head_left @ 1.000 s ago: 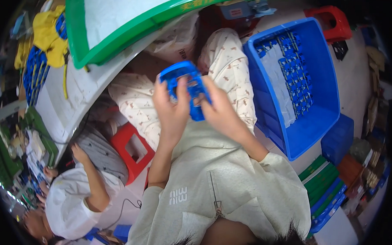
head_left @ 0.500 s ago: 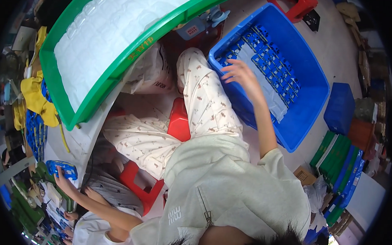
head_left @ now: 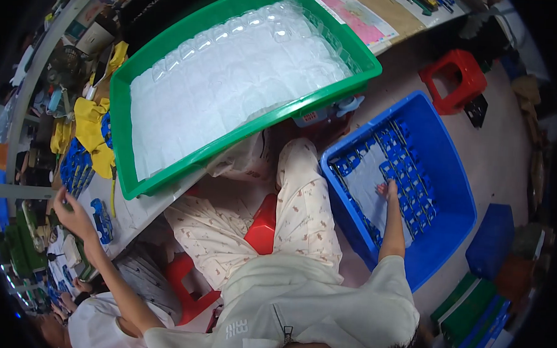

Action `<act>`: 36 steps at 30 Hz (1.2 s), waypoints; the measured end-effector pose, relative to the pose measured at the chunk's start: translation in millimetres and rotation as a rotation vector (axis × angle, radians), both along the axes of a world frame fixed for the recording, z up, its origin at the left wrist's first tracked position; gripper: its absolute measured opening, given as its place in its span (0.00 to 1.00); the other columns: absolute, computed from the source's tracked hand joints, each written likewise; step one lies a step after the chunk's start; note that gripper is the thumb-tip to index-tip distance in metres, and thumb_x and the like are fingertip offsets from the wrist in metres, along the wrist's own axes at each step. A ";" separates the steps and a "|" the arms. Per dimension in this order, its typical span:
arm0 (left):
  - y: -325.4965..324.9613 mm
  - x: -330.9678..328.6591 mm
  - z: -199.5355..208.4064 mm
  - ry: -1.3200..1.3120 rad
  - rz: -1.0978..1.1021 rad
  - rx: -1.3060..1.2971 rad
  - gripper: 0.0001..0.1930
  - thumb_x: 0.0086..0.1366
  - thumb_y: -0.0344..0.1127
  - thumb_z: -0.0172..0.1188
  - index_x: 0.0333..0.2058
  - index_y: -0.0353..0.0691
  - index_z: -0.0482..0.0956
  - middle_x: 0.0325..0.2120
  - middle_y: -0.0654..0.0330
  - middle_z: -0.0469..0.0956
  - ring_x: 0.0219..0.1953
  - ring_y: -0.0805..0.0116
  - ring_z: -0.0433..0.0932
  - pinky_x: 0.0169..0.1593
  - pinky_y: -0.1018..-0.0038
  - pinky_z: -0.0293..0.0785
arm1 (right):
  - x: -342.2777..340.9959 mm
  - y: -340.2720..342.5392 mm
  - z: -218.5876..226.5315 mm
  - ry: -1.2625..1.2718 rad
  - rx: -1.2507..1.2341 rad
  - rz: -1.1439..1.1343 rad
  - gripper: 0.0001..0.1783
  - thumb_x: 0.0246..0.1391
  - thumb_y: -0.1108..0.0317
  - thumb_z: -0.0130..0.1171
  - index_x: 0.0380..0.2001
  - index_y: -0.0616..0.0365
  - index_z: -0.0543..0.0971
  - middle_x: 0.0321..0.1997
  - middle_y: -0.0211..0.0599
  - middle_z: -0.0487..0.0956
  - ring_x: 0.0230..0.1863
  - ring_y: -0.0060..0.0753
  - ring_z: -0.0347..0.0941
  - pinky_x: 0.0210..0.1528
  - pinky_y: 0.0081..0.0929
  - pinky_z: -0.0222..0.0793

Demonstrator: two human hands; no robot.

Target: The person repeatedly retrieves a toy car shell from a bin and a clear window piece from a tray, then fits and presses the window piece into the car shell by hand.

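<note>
My left hand [head_left: 73, 215] is held over the left edge of the white table, fingers apart and nothing in them. Right beside it on the table lies a small blue piece with see-through parts [head_left: 102, 221]. My right hand [head_left: 388, 189] reaches down into the large blue bin [head_left: 454, 209]. Its fingers, small in view and spread a little, are at the white sheet [head_left: 369, 178] and the rows of blue-and-white pieces [head_left: 409, 176] in the bin. Whether the fingertips touch the sheet cannot be made out.
A green tray [head_left: 243, 132] full of clear plastic shells stands on the table [head_left: 141, 221]. Yellow cloths [head_left: 93, 128] and more blue pieces [head_left: 77, 168] lie at its left. Red stools [head_left: 453, 82] stand around. Another person [head_left: 107, 322] sits at lower left.
My left hand has let go of the blue piece, which now lies on the table. My right hand has gone from above the bin's rim down into it. The view has shifted.
</note>
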State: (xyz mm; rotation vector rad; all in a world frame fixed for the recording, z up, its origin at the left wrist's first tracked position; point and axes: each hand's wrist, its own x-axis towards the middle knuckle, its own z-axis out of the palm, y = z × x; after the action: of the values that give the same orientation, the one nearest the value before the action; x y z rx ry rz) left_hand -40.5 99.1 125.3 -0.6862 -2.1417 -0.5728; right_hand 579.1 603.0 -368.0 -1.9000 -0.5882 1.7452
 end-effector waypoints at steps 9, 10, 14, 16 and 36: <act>287.4 64.4 14.2 -0.130 -0.886 -0.155 0.06 0.50 0.24 0.53 0.29 0.34 0.72 0.29 0.54 0.73 0.36 0.60 0.71 0.43 0.72 0.64 | -26.2 22.4 4.1 -0.312 0.147 -0.140 0.21 0.45 0.58 0.47 0.32 0.70 0.65 0.18 0.44 0.72 0.17 0.43 0.73 0.13 0.33 0.71; 318.9 62.0 2.2 -0.116 -0.993 -0.192 0.06 0.49 0.25 0.54 0.29 0.35 0.72 0.30 0.54 0.73 0.37 0.58 0.71 0.43 0.69 0.64 | -22.3 24.6 3.3 -0.312 0.149 -0.142 0.21 0.45 0.58 0.47 0.32 0.70 0.65 0.18 0.44 0.72 0.17 0.43 0.73 0.13 0.33 0.71; 424.3 55.3 -53.6 -0.116 -1.189 -0.330 0.15 0.48 0.26 0.54 0.38 0.36 0.70 0.39 0.53 0.71 0.44 0.56 0.67 0.49 0.66 0.62 | -7.3 22.5 -1.0 -0.062 0.041 -0.156 0.22 0.46 0.56 0.47 0.29 0.70 0.68 0.19 0.45 0.73 0.15 0.40 0.73 0.13 0.29 0.71; 454.2 57.4 -66.5 -0.082 -1.218 -0.391 0.17 0.48 0.25 0.53 0.41 0.37 0.69 0.42 0.54 0.69 0.47 0.57 0.65 0.51 0.66 0.61 | -5.8 19.4 2.6 0.021 0.042 -0.174 0.23 0.47 0.55 0.46 0.29 0.70 0.68 0.19 0.45 0.73 0.15 0.39 0.73 0.13 0.28 0.71; 410.3 23.9 -70.9 -0.086 -0.989 -0.346 0.04 0.52 0.26 0.54 0.29 0.37 0.70 0.33 0.55 0.66 0.32 0.57 0.72 0.32 0.70 0.69 | -139.2 -117.5 262.3 0.862 0.361 -0.020 0.24 0.53 0.47 0.40 0.40 0.57 0.69 0.37 0.49 0.72 0.28 0.40 0.70 0.31 0.31 0.68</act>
State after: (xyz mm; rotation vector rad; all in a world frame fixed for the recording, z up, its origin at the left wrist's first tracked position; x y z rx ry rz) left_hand -16.6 509.4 54.4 -1.9746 -1.8798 -0.7304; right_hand 439.9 485.4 -105.7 -0.7846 -0.4856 2.0414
